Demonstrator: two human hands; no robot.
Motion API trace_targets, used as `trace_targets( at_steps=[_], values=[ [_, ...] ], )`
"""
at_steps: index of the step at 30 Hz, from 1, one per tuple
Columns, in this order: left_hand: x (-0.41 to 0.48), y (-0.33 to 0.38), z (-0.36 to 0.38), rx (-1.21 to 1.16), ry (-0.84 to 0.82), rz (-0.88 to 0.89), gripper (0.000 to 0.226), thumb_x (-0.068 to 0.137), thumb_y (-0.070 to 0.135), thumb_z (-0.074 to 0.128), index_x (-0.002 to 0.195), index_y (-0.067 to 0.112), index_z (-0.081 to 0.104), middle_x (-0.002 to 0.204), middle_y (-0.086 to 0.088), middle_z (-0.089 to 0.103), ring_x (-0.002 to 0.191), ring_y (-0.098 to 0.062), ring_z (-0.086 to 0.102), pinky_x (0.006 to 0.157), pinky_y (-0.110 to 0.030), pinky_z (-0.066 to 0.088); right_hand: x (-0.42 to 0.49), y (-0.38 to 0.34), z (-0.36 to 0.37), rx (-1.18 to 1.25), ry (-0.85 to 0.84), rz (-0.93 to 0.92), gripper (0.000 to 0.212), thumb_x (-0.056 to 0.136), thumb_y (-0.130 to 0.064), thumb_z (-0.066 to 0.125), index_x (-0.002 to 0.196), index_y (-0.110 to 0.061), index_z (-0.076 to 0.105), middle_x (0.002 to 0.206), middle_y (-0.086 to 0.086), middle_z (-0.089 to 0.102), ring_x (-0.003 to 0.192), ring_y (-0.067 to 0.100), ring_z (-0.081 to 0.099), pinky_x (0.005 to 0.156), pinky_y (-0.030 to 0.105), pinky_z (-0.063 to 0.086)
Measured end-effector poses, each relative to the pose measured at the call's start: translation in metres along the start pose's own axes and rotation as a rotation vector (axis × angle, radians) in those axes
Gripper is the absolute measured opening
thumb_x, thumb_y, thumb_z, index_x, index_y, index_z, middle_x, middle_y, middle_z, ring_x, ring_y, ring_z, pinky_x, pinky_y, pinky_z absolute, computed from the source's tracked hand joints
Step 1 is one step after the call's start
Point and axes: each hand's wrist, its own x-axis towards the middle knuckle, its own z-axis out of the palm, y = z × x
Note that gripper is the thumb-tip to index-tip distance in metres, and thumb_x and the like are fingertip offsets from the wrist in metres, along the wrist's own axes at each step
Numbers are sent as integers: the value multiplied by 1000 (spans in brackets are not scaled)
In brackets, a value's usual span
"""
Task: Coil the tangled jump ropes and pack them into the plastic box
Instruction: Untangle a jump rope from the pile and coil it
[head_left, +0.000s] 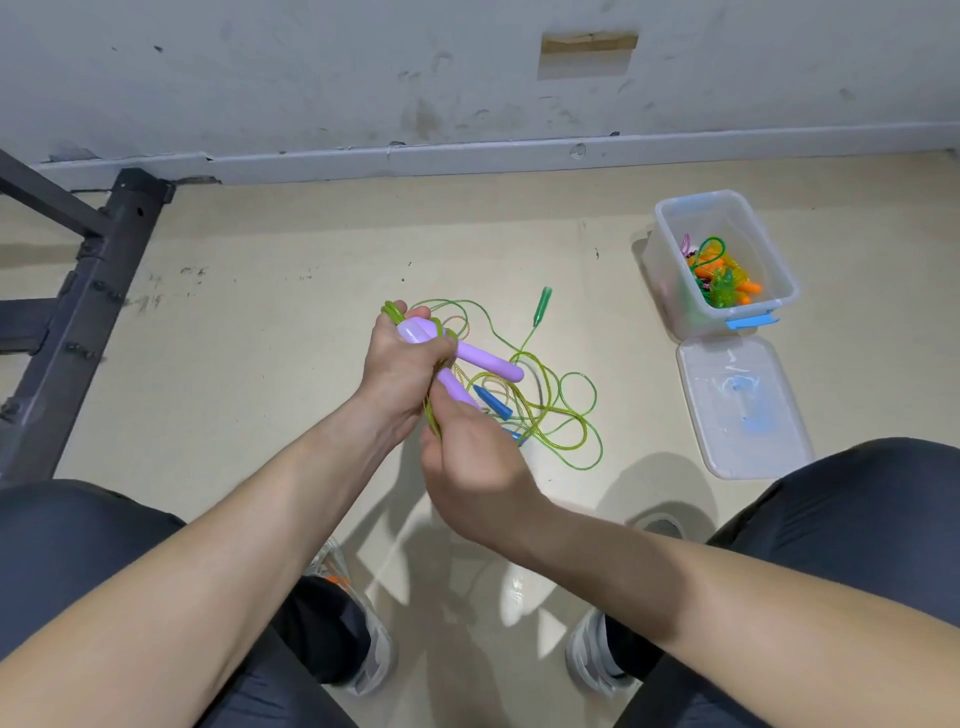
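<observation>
head view: left hand (400, 364) at frame centre, fingers curled tight round two purple handles (488, 362) and a bunch of coiled cord (393, 310). yellow-green loops poke out at its 12 o'clock, and the handles stick out toward 4 o'clock. right hand (475, 462) sits at 5 o'clock of the left, touching it. its fingers are curled in on the lower end of the same coiled cord, thumb against the lower purple handle. loose green rope (571, 415) lies tangled on the floor (260, 291) at 3 to 4 o'clock of the hands, with its green handle (544, 302) at 1 o'clock. two blue handles (493, 404) sit in the tangle, just beside the right thumb. plastic box (670, 291) stands open on the floor at 2 o'clock, well apart from the hands, with orange and green ropes (722, 275) inside. lid (743, 410) lies flat just beside the box's 6 o'clock side, blue latch (751, 320) at that edge. dark metal frame (104, 291) at 9 o'clock by the wall (363, 62). dark trousers (78, 530) at 7 and 5 o'clock, shoes (376, 654) between.
</observation>
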Motion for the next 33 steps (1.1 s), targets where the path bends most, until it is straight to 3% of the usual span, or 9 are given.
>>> trace_targets(
  at_steps=[4, 6, 10, 14, 17, 20, 25, 29, 33],
  values=[
    [0, -3, -3, 93, -60, -15, 69, 75, 1, 75, 131, 14, 36, 118, 5, 51, 116, -29, 59, 90, -45, 53, 4, 7, -9, -139, -30, -18, 50, 96, -16, 39, 145, -14, 33, 111, 10, 52, 95, 34, 56, 73, 42, 45],
    [-1, -4, -3, 140, -73, -18, 57, 74, -3, 71, 117, 17, 39, 119, 0, 51, 95, -27, 62, 73, -39, 51, 5, 7, -10, -133, -55, -15, 51, 97, -19, 40, 147, -12, 31, 113, 11, 48, 96, 33, 54, 70, 39, 40],
    [-1, -1, 0, 123, -9, -4, 47, 84, -15, 59, 119, 10, 40, 104, 3, 62, 61, -14, 59, 64, -29, 47, -2, 1, -1, -32, -4, -81, 59, 95, -14, 47, 150, -4, 29, 117, 12, 50, 100, 29, 52, 81, 41, 44],
    [3, 6, -1, -42, 33, 8, 65, 73, -14, 66, 129, 10, 42, 113, -1, 53, 77, -19, 60, 71, -34, 51, -4, 4, 5, 230, 128, 33, 34, 98, -16, 49, 132, -11, 49, 88, 9, 58, 87, 27, 55, 74, 36, 38],
    [0, 14, -2, -127, 35, 6, 68, 65, -12, 63, 127, 6, 41, 109, -4, 51, 71, -19, 61, 74, -37, 50, -1, 11, 4, 415, -16, 117, 12, 96, -27, 51, 103, -19, 56, 77, 7, 60, 78, 24, 56, 74, 43, 46],
    [3, 30, -8, -299, 2, 35, 52, 68, -19, 57, 111, 6, 40, 105, -11, 47, 73, -24, 60, 83, -41, 49, 0, 26, 7, 473, -265, 134, 30, 97, -47, 44, 90, -25, 62, 71, -8, 67, 78, 15, 62, 85, 40, 51],
    [-3, 49, -20, -297, -274, -64, 30, 90, -21, 45, 117, -7, 49, 107, -19, 53, 98, -34, 68, 90, -40, 59, 25, 67, -23, 784, -450, 194, 33, 106, -28, 48, 83, -10, 63, 58, -1, 32, 51, 11, 33, 56, 28, 33],
    [-12, 47, -24, -114, -598, -136, 39, 84, -18, 51, 118, 1, 51, 100, -13, 57, 99, -34, 66, 97, -43, 55, 45, 89, -62, 693, -272, 181, 19, 86, -23, 72, 86, -4, 71, 63, -7, 50, 55, 4, 38, 56, 19, 29],
    [-14, 41, -20, 246, -617, -85, 58, 78, -12, 66, 132, 2, 50, 108, -6, 64, 103, -36, 68, 101, -56, 51, 52, 84, -75, 676, -227, 205, 21, 89, -26, 70, 79, -7, 72, 56, -12, 49, 53, 5, 38, 56, 19, 28]
  ],
)
